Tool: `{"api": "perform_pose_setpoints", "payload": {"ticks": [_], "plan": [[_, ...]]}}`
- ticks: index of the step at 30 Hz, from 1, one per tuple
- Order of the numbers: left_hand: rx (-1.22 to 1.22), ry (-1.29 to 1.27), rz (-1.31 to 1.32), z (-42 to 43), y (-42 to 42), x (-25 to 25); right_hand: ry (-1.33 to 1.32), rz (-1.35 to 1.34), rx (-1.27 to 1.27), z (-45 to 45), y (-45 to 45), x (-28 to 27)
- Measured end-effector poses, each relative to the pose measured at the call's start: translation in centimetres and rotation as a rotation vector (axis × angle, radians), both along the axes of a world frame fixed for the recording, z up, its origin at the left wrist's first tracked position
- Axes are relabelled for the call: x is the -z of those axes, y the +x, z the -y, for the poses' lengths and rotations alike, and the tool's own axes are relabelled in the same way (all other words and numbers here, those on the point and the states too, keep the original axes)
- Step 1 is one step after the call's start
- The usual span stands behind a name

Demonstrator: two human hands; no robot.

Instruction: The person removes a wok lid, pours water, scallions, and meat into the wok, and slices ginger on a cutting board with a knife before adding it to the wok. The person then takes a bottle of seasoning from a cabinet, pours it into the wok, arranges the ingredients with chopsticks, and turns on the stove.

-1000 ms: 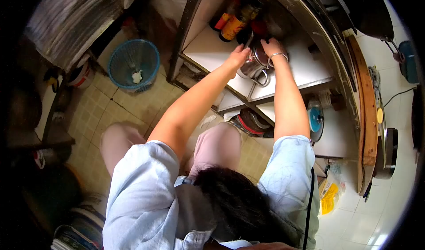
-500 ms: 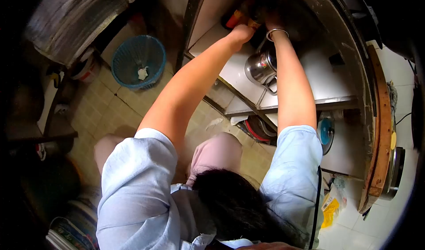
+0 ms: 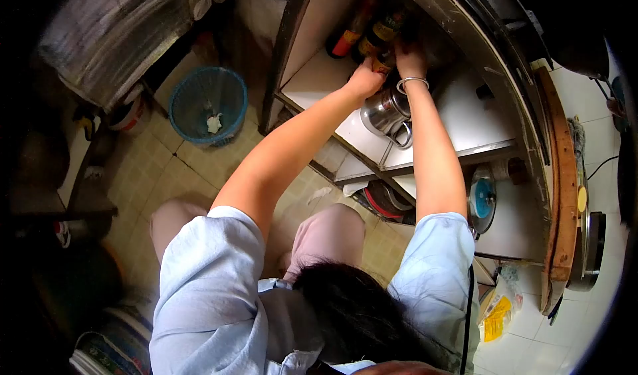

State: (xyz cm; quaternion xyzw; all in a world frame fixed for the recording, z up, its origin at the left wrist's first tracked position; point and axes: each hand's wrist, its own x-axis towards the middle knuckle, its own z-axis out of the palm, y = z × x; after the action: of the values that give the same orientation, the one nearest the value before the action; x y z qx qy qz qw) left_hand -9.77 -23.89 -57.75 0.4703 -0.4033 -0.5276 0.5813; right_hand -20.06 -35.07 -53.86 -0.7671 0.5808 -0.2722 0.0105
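Head view: above the white shelf [image 3: 468,119], the left hand's [image 3: 367,81] fingers grip a dark, yellow-labelled bottle [image 3: 383,64] — the right hand's [image 3: 411,61], shadowed, I cannot tell. The shiny steel handled pot [image 3: 382,114] sits nearer the front edge. Bottle handling seems underway; moving it calls for clearing the pot.

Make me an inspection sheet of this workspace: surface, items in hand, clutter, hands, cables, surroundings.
Surface: white shelf in an open cabinet.
Job's things: labelled bottles toward the back; metal pot nearer the front.
Clutter: white scrap in a blue basket.
Hands: left hand and right hand at the bottles; exact grip unclear in shadow.
Cables: black cord by the right sleeve.
Surroundings: tiled floor; yellow-printed bag at the right.
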Motion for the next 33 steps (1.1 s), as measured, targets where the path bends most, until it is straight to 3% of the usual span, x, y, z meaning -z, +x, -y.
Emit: {"api": "perform_pose_setpoints", "payload": {"ticks": [3,6,9,11,13,15,16,19,21,22,27,28,29,33], "plan": [[-0.032,0.017,0.039,0.2,0.1,0.1,0.004,-0.005,-0.058,0.9,-0.3,0.5],[-0.046,-0.051,0.060,1.1,0.4,1.6,-0.015,0.086,0.095,-5.4,1.6,-4.1],[0.001,-0.052,-0.080,0.7,1.8,1.6,-0.335,0.340,-0.225,-6.9,4.6,-4.3],[-0.025,0.107,-0.110,-0.4,3.4,0.4,-0.350,0.433,-0.316,-3.5,7.4,-1.6],[-0.069,0.064,-0.042,-1.7,4.9,-0.6,-0.072,0.253,-0.203,-3.6,10.3,-3.1],[-0.204,-0.071,0.030,-0.2,5.8,2.1,0.045,0.055,-0.233,1.9,11.4,-1.2],[-0.157,0.023,0.050,-1.0,6.9,1.2,0.099,-0.045,-0.251,4.9,11.6,-0.3],[-0.089,0.147,0.041,-1.7,8.9,0.8,0.142,0.011,-0.293,8.8,10.9,1.2],[-0.080,0.211,0.028,-1.4,9.5,1.7,-0.215,-0.278,-0.305,9.2,11.2,3.4],[-0.107,0.242,0.028,-1.3,9.6,2.2,-0.231,-0.384,-0.278,8.5,11.1,2.6],[-0.188,0.136,0.101,-0.8,9.7,3.2,-0.338,-0.097,-0.328,7.4,11.6,3.3],[-0.181,0.142,0.146,-1.3,9.6,2.7,-0.342,-0.180,-0.310,7.4,11.2,3.6],[-0.116,0.170,-0.025,-0.8,9.7,3.4,-0.263,-0.119,-0.323,7.3,10.5,3.9],[-0.106,0.234,0.028,-2.3,9.4,2.9,0.191,0.447,-0.372,1.7,9.3,2.0]]}}
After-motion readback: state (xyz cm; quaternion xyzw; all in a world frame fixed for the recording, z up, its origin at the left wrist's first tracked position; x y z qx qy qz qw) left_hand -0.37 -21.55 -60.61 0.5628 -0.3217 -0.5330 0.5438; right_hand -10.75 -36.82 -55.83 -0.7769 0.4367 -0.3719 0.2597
